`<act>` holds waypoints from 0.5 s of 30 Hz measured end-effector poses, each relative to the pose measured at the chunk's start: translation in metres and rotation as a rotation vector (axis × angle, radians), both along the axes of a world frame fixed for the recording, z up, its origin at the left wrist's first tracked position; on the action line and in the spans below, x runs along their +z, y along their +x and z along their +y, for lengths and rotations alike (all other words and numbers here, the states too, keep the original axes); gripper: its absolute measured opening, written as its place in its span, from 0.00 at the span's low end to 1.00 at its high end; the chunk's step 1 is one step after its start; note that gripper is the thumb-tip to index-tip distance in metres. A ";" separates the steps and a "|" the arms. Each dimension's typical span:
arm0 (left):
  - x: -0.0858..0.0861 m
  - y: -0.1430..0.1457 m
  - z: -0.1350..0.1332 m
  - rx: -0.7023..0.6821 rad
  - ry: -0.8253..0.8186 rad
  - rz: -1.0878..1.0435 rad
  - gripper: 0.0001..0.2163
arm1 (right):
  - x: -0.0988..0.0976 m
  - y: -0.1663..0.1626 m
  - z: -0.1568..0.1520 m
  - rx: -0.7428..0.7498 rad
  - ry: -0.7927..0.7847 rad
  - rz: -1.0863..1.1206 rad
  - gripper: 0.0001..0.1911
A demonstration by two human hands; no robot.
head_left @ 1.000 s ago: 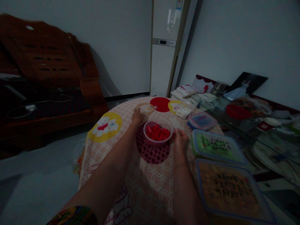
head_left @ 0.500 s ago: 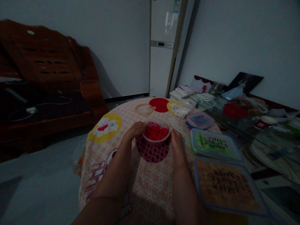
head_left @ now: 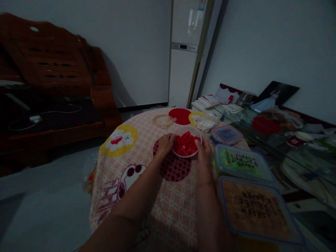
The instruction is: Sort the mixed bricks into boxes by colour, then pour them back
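Note:
Both my hands hold a round clear plastic bowl [head_left: 181,155] of small bright red pieces [head_left: 186,143], one hand on each side. My left hand [head_left: 166,144] grips the left wall, fingers on the rim. From the right, my right hand [head_left: 204,150] clasps the bowl with its thumb at the rim. The bowl is tipped towards me, over the dark red dotted circle [head_left: 175,171] of the tablecloth. What the red pieces are, I cannot make out. Behind the bowl lies a thin tan ring [head_left: 154,124].
To the right stand a lidded box with green contents [head_left: 236,162], a lidded box with orange-brown contents [head_left: 257,206] and a smaller pink-rimmed box [head_left: 227,134]. A clear tray of white bits [head_left: 207,124] sits behind. A cluttered glass table [head_left: 236,120] adjoins; a wooden bench [head_left: 102,99] stands left.
Both hands have shifted the bowl to the right and tipped it towards me. The red pieces show more fully and have spread across it. The view has swung slightly.

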State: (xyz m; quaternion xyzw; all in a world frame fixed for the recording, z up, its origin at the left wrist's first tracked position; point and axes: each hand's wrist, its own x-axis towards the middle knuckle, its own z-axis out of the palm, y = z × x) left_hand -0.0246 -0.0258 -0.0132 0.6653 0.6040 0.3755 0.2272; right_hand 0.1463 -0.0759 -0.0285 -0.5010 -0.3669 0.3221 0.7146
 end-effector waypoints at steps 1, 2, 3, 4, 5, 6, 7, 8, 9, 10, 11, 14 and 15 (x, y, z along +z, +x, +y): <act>-0.003 0.002 0.000 -0.009 0.023 -0.071 0.20 | 0.002 0.000 0.001 -0.055 0.004 -0.025 0.29; -0.007 0.005 0.000 -0.021 0.041 -0.151 0.20 | 0.003 0.000 0.002 -0.106 0.021 -0.068 0.30; -0.011 0.008 0.000 -0.031 0.049 -0.238 0.20 | 0.005 0.000 0.002 -0.150 0.051 -0.132 0.31; -0.016 0.012 0.001 -0.043 0.043 -0.329 0.20 | 0.007 0.000 0.002 -0.193 0.089 -0.216 0.31; -0.021 0.015 0.002 -0.057 0.024 -0.423 0.21 | 0.009 -0.001 0.001 -0.232 0.130 -0.316 0.30; -0.026 0.019 0.003 -0.065 -0.003 -0.518 0.22 | 0.010 -0.001 -0.001 -0.270 0.167 -0.425 0.30; -0.032 0.023 0.004 -0.073 -0.034 -0.610 0.23 | 0.011 -0.001 -0.002 -0.304 0.194 -0.533 0.30; -0.036 0.027 0.004 -0.081 -0.063 -0.692 0.24 | 0.011 -0.002 -0.004 -0.330 0.209 -0.634 0.30; -0.041 0.031 0.004 -0.092 -0.087 -0.760 0.25 | 0.011 -0.002 -0.004 -0.346 0.213 -0.729 0.30; -0.045 0.034 0.004 -0.105 -0.103 -0.810 0.26 | 0.011 -0.002 -0.005 -0.358 0.213 -0.814 0.31; -0.048 0.037 0.004 -0.113 -0.110 -0.842 0.26 | 0.010 -0.002 -0.005 -0.366 0.212 -0.888 0.31; -0.053 0.042 0.003 -0.112 -0.090 -0.851 0.27 | 0.007 -0.003 -0.005 -0.361 0.239 -1.029 0.33; -0.053 0.043 0.003 -0.107 -0.079 -0.838 0.27 | 0.007 -0.003 -0.006 -0.351 0.254 -1.056 0.33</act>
